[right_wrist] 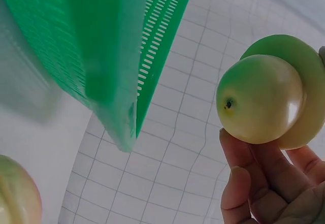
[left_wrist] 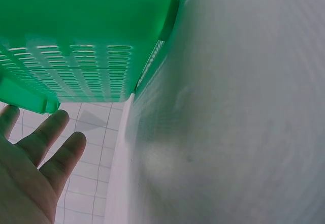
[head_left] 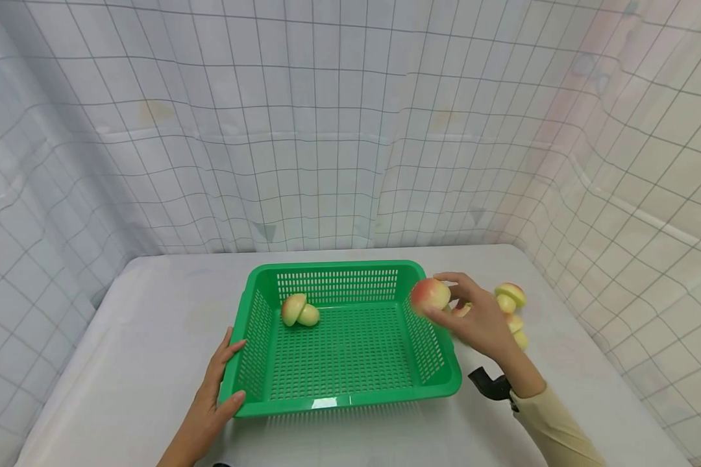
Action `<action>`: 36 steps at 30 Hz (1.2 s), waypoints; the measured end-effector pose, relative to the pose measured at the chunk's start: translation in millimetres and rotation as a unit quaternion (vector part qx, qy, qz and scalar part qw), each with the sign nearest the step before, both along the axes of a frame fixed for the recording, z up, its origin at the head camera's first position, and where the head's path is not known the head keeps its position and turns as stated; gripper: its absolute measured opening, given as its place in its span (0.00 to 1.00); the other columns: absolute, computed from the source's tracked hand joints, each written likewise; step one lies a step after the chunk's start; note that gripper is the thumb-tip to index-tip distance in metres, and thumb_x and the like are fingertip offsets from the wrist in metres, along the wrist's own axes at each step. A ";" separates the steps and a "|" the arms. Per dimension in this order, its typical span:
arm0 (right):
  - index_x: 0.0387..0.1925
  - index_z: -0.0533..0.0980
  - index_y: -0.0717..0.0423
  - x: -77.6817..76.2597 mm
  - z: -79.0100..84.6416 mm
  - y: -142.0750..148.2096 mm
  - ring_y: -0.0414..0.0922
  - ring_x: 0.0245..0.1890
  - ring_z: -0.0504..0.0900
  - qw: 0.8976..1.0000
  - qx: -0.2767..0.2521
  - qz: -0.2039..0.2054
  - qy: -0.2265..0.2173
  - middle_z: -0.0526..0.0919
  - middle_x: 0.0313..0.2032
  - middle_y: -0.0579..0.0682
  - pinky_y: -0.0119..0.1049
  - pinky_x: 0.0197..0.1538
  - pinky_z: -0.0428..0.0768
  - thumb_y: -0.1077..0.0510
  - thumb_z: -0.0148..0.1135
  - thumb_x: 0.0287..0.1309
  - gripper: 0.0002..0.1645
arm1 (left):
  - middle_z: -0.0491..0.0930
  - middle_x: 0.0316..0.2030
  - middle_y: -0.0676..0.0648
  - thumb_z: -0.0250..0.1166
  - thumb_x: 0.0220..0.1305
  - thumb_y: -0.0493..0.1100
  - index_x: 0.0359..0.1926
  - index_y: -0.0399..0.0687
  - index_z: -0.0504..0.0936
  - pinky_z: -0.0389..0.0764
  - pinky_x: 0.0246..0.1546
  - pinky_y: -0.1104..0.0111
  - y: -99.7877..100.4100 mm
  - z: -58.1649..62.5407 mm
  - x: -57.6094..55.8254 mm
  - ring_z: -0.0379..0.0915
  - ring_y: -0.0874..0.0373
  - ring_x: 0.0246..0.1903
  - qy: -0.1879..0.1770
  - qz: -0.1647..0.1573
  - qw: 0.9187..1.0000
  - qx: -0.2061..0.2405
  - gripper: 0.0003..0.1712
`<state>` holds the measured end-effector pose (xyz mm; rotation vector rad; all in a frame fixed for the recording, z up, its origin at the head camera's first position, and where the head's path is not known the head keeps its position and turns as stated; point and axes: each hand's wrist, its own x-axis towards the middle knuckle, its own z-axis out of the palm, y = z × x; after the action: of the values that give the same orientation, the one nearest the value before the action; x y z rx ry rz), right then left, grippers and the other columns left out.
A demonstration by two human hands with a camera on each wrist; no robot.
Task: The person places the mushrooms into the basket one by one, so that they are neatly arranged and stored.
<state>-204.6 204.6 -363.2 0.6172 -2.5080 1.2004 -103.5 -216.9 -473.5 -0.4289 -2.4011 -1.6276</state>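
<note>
L hand (head_left: pixel 209 399), fingers spread, touches rim of green perf. plastic basket (head_left: pixel 385 397), R hand (head_left: pixel 480 319) pinches smooth, round-capped red/yellow mushroom (head_left: pixel 429 296) nr opp. rim, w/ 2nd mushroom (head_left: pixel 295 310) in basket btwn hands & wrinkled gridded cloth (head_left: pixel 327 136) beyond both.

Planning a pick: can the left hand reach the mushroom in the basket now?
Likely yes: the left hand touches the basket's left rim, the mushroom lies toward that side, and nothing covers it from above. Only the rim stands between.

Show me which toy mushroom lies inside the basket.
The toy mushroom at left in the green basket; the right hand holds another, others lie on the table.
</note>
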 end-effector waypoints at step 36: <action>0.52 0.72 0.45 -65.6 19.9 -80.1 0.41 0.34 0.79 0.970 0.097 0.190 -0.112 0.83 0.29 0.41 0.40 0.36 0.75 0.45 0.69 0.53 0.26 | 0.33 0.74 0.53 0.54 0.63 0.33 0.74 0.54 0.50 0.49 0.54 0.82 -4.1 -5.0 -2.7 0.29 0.59 0.71 0.005 -0.012 1.000 -0.005 0.41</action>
<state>-270.2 124.5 -343.3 1.1121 -2.8073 1.2119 -106.2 -221.1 -478.5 -0.4677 -2.4055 -1.6201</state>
